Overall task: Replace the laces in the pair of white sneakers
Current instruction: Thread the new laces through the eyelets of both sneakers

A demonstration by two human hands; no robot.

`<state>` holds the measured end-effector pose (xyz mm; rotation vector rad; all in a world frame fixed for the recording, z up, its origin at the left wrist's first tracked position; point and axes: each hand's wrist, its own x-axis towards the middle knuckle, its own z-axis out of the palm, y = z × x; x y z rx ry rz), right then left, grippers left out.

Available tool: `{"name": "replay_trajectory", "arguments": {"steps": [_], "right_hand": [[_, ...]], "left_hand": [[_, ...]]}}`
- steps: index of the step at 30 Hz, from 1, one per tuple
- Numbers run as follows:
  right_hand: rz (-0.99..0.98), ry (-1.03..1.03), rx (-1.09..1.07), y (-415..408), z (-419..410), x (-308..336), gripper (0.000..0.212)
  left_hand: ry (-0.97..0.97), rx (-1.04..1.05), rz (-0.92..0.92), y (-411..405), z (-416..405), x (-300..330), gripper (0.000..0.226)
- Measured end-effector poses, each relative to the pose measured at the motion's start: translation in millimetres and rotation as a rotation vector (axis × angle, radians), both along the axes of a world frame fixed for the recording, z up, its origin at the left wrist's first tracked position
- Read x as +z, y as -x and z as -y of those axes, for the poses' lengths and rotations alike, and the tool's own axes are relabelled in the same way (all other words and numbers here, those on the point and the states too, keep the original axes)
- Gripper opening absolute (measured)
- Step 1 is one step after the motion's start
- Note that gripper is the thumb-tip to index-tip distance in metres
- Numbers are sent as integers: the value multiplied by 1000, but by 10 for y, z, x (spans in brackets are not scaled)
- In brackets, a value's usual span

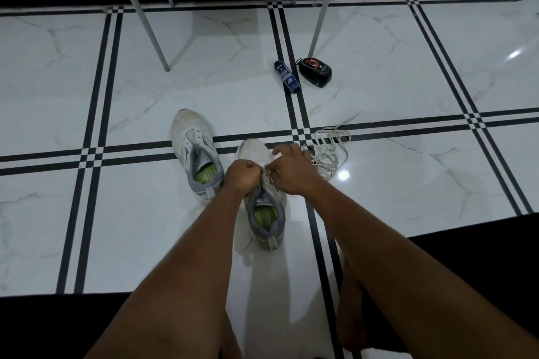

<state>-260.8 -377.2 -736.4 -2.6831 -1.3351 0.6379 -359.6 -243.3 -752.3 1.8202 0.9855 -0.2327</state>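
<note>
Landmark: the near sneaker (267, 213), upright on the white tiled floor (408, 183), heel toward me, toe pointing away.

1. My forearms, nearest the camera, run up from the bottom edge and meet over the near sneaker; my elbows are cut off by the frame.
2. Dark clothing over my legs, to either side of the near sneaker, cropped at the lower corners.
3. Near sneaker: white with a grey collar and green insole. Its lacing area is mostly hidden under my hands; whether a lace runs through the eyelets there, I cannot make out.
4. My left hand (242, 178), on the near sneaker's left side at the lacing area, fingers curled tight. What they clamp is hidden beneath the knuckles.
5. My right hand (291, 170), on the right side, fingers bent and pinching something white at the eyelets, too small to identify.
6. Second sneaker (195, 154), left of and beyond the near sneaker, no lace in its visible eyelets.
7. Loose white lace (329, 151), coiled on the floor, right of the near sneaker's toe, just beyond my right hand.
8. Blue spray can (287, 76), lying down, well beyond the near sneaker.
9. Black container (316, 71) with a red-ringed top, just right of the can; label unreadable.
10. Grey table legs (145, 17), farthest; the top is cut off.
</note>
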Motion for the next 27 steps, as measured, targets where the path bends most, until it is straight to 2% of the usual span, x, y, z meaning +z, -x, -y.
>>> {"name": "replay_trajectory", "arguments": {"steps": [3, 4, 6, 8, 10, 13, 18, 22, 27], "right_hand": [[-153, 17, -151, 126, 105, 164, 76], [-134, -17, -174, 176, 132, 213, 87], [-41, -47, -135, 252, 177, 285, 93], [23, 12, -23, 289, 200, 301, 85], [31, 16, 31, 326, 196, 283, 62], [-15, -103, -71, 397, 184, 178, 36], [-4, -194, -284, 428, 202, 47, 27], [-216, -187, -469, 320, 208, 89, 19], [-396, -189, -574, 255, 216, 65, 13]], "left_hand": [[-22, -70, 17, 16, -46, 4, 30], [-21, -81, 24, 15, -61, 9, 31], [-9, -83, 22, 15, -83, 7, 33], [3, -84, 17, 15, -83, 6, 33], [8, -82, 24, 16, -75, -9, 33], [9, -66, 46, 24, -66, -28, 31], [-69, -101, 28, 11, -33, -78, 20], [-198, -131, -11, -26, 30, -97, 20], [-382, -215, 1, -117, 105, -53, 15]]}}
